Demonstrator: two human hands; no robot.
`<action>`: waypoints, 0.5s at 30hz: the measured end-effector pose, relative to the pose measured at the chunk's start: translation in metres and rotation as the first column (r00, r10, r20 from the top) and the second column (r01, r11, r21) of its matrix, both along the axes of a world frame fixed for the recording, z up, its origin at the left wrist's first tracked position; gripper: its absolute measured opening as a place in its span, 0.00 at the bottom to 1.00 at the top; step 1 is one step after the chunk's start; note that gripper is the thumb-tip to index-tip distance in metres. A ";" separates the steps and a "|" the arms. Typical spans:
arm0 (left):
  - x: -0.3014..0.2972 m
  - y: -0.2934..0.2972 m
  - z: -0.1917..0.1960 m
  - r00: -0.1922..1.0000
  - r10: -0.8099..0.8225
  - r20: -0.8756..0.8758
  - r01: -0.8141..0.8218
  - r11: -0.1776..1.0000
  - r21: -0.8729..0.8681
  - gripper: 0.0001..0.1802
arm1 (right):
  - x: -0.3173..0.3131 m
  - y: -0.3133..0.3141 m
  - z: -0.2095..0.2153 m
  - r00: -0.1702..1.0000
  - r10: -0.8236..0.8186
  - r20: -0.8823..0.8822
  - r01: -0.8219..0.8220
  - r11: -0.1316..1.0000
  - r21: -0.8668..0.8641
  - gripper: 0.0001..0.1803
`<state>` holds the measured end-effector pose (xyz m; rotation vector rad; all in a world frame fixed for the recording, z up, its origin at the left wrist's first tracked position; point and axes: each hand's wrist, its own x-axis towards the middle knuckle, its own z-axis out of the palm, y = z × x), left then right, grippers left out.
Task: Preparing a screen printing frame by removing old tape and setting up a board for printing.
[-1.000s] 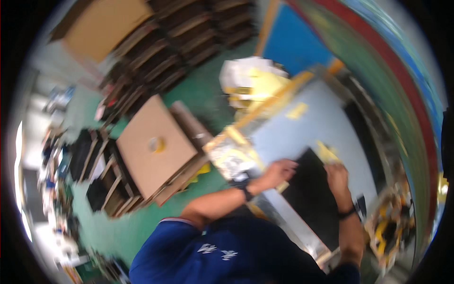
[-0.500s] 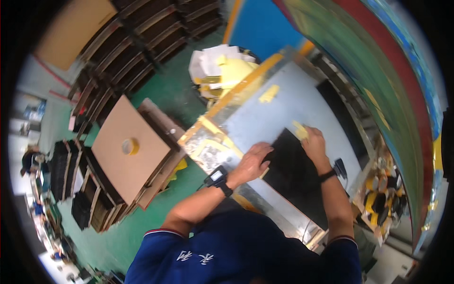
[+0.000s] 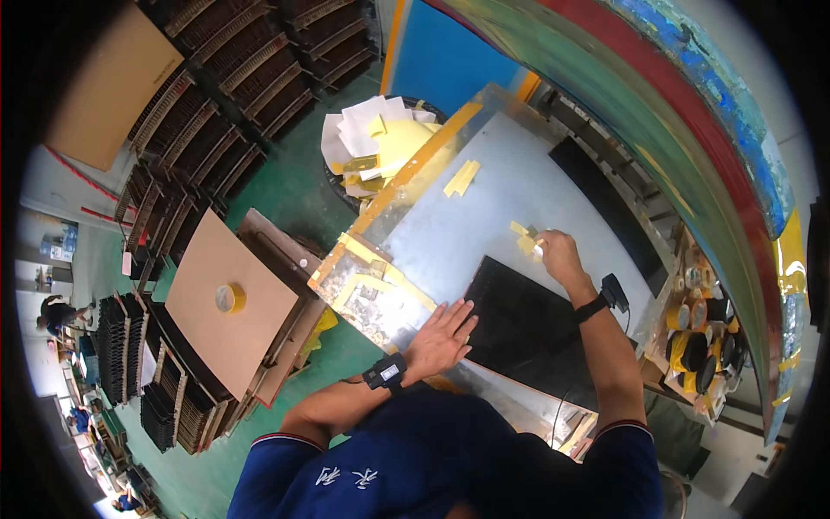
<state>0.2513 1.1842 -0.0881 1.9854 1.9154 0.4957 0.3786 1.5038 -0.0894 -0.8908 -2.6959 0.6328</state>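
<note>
A flat black rectangular panel (image 3: 532, 324) lies tilted on the pale grey board of the worktable. Spread flat, my left hand (image 3: 439, 341) has its fingertips at the panel's left edge and grips nothing. My right hand (image 3: 560, 258) is beyond the panel's upper edge, its fingers pinched on a piece of yellow tape (image 3: 524, 239) at the board's surface. A small pale glint shows at those fingertips; exactly how much of the tape they grip is hidden. More yellow tape strips (image 3: 462, 178) are stuck farther up the board.
A long black strip (image 3: 609, 216) lies along the board's right side. Tape rolls (image 3: 687, 333) crowd a shelf at right, beneath a large painted curved panel (image 3: 692, 112). A bin of paper scraps (image 3: 380, 143) stands beyond the table. At left, a tape roll (image 3: 230, 298) sits on a brown sheet (image 3: 238, 333).
My left hand has flattened and shifted down-left, off the panel's corner. My right hand stays by the yellow tape beyond the panel. The whole view has shifted slightly and is sharper.
</note>
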 end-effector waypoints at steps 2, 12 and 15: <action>-0.001 0.002 0.003 1.000 0.000 0.013 0.000 1.000 -0.005 0.31 | 0.012 -0.008 0.009 1.000 0.015 0.005 -0.015 1.000 0.013 0.08; -0.028 0.075 0.045 0.598 0.133 0.790 -0.298 0.952 0.065 0.26 | 0.009 -0.096 0.077 0.980 -0.030 -0.195 -0.097 0.790 -0.606 0.06; -0.024 0.083 0.032 -0.071 0.042 0.997 -0.141 0.989 -0.051 0.22 | 0.005 -0.099 0.069 0.958 -0.098 -0.271 -0.174 0.552 -0.815 0.08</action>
